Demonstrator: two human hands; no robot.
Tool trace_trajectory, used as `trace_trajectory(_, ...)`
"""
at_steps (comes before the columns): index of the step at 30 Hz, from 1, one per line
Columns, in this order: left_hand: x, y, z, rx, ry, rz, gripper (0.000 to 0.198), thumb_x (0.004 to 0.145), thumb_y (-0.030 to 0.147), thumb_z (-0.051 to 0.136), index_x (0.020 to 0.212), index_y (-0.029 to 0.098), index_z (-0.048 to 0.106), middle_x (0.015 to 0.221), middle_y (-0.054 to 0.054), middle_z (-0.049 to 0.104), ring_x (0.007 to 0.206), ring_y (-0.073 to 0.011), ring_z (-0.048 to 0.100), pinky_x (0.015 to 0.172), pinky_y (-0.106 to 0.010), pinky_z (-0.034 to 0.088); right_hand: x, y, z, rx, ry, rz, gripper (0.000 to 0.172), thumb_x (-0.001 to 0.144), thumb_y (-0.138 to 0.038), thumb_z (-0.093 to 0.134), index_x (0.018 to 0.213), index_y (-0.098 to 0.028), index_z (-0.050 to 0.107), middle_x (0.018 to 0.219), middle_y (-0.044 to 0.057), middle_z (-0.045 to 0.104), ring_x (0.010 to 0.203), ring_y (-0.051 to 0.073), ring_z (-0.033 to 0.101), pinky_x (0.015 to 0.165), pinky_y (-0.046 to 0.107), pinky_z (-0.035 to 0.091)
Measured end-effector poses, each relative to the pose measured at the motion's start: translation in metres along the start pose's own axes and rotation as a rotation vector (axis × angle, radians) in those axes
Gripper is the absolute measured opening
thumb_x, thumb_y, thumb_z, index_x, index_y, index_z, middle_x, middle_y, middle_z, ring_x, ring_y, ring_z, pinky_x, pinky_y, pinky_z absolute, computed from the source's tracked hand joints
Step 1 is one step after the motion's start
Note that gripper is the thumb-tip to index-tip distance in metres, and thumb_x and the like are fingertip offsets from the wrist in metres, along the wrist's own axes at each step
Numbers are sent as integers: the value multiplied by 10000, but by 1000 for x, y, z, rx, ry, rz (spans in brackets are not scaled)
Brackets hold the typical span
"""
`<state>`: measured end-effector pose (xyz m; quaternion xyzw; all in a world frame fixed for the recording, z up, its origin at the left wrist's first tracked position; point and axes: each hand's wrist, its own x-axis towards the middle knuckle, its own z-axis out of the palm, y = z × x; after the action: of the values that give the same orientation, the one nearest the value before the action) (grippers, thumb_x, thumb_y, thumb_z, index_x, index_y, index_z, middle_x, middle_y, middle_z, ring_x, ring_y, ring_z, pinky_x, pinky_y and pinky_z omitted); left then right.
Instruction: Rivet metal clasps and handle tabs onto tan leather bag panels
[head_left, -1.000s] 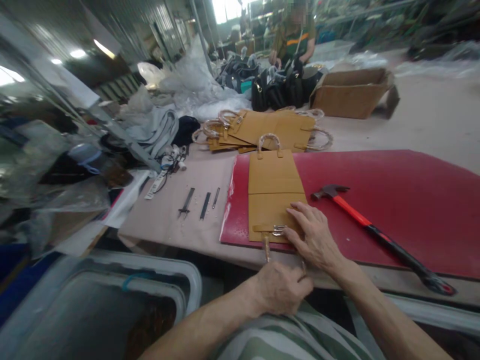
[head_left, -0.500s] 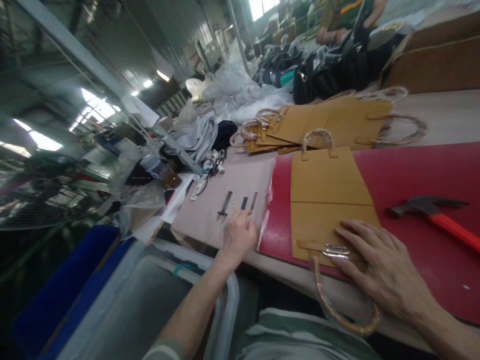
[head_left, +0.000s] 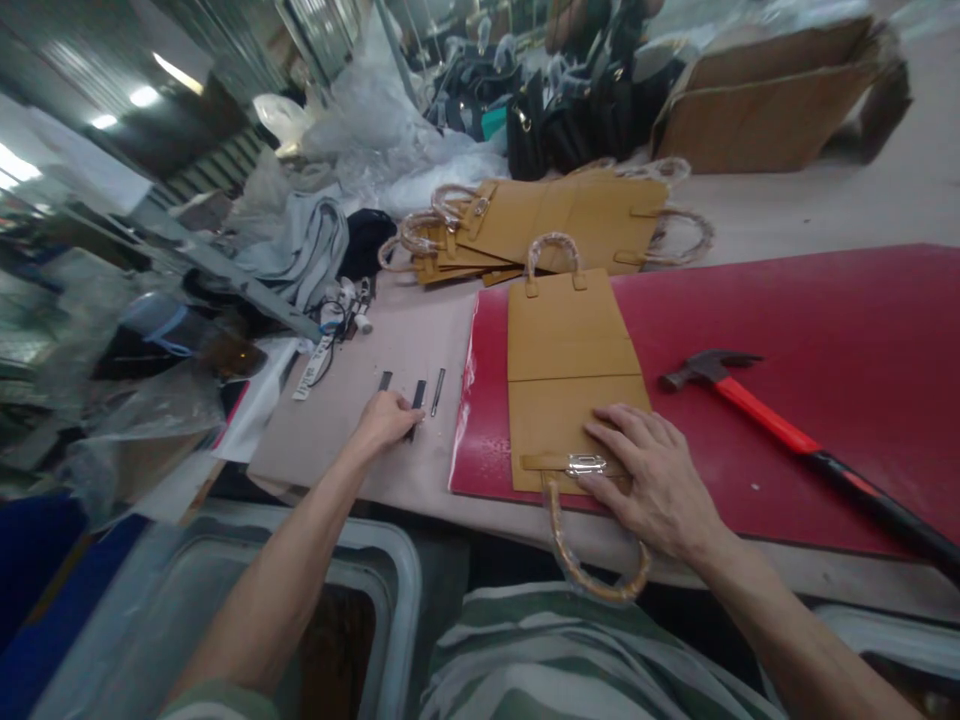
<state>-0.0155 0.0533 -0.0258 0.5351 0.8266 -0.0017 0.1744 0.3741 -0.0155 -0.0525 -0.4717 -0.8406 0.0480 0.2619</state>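
Note:
My left hand (head_left: 390,422) is at the table with thumb and fingers closed on a short, dark, flat metal punch (head_left: 418,394). Beside it lie a thin metal rod tool (head_left: 437,392) and another dark tool (head_left: 385,380), whose lower part my hand hides. My right hand (head_left: 651,478) rests spread on a tan bag panel (head_left: 574,335), its fingers near a shiny metal clasp (head_left: 586,465) on a strap. One wrapped handle (head_left: 553,243) stands at the panel's far end; another wrapped handle (head_left: 592,585) hangs over the table's front edge.
A claw hammer (head_left: 772,415) with a red and black handle lies right on the red mat (head_left: 840,330). Behind are stacked tan panels (head_left: 555,222), black bags (head_left: 562,135) and a cardboard box (head_left: 750,120). Below left stands a grey bin (head_left: 409,570).
My left hand has moved onto the tools and closed on the middle one. My right hand stays on the panel. The view has swung right, showing the hammer's whole handle.

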Motion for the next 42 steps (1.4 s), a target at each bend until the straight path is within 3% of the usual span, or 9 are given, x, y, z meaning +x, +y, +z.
trace_trajectory(4,-1,0,-2,14,-26,-6,192,817,347,719,801,157,741,644,-58,705,681,-218,695,614,-277,451,0,-1,-1,10,4,2,463,948,-520,577,1269,-188,602,1387,166,593,1302,361,509,1096,581,391)
trace_trajectory(11,-4,-2,-1,124,32,86,248,854,398,640,843,172,741,870,-115,765,925,-305,717,747,-333,493,0,-3,-2,36,-22,29,465,945,-515,592,1273,-186,601,1401,167,587,1318,357,496,1114,582,377)
trace_trajectory(18,8,-41,-22,241,262,-11,391,900,458,588,1082,134,710,1160,-214,720,1083,-384,681,855,-424,539,-1,-1,-1,49,-31,37,478,929,-506,620,1299,-205,590,1422,155,575,1335,361,485,1117,580,375)
trace_trajectory(22,32,-61,-28,232,106,-38,403,859,498,666,995,122,718,1041,-201,750,1017,-361,700,817,-387,542,1,-3,-3,54,-43,50,466,929,-506,619,1305,-233,590,1419,147,577,1330,363,494,1106,592,378)
trace_trajectory(27,51,-57,-31,156,-47,-46,214,797,364,740,776,159,684,735,-90,719,716,-251,692,616,-296,488,3,-5,-4,45,-41,51,467,931,-524,610,1284,-218,601,1408,154,584,1314,368,508,1102,587,385)
trace_trajectory(32,53,-53,-38,-56,-160,-129,222,706,230,768,591,169,588,509,-16,568,493,-172,575,490,-260,435,3,-5,-3,35,-42,45,464,936,-530,601,1279,-218,606,1396,153,589,1312,365,509,1097,583,390)
trace_trajectory(35,39,-58,-44,-402,-162,-130,249,669,249,786,586,163,568,546,-15,590,510,-147,576,508,-243,471,3,-4,-2,30,-41,43,480,936,-529,600,1283,-199,606,1400,157,589,1312,362,503,1099,581,388)
trace_trajectory(39,-2,-51,-43,-908,-90,71,362,605,406,869,702,159,623,667,-18,660,608,-146,638,623,-263,572,2,-3,-2,34,-52,56,479,938,-519,596,1295,-200,604,1413,157,583,1323,359,494,1113,589,374)
trace_trajectory(42,-40,-25,-27,-1144,-15,263,430,667,492,874,858,172,661,775,-39,714,725,-192,703,722,-329,622,2,-4,-2,37,-53,57,481,940,-520,597,1297,-197,604,1409,159,585,1328,360,491,1116,590,375)
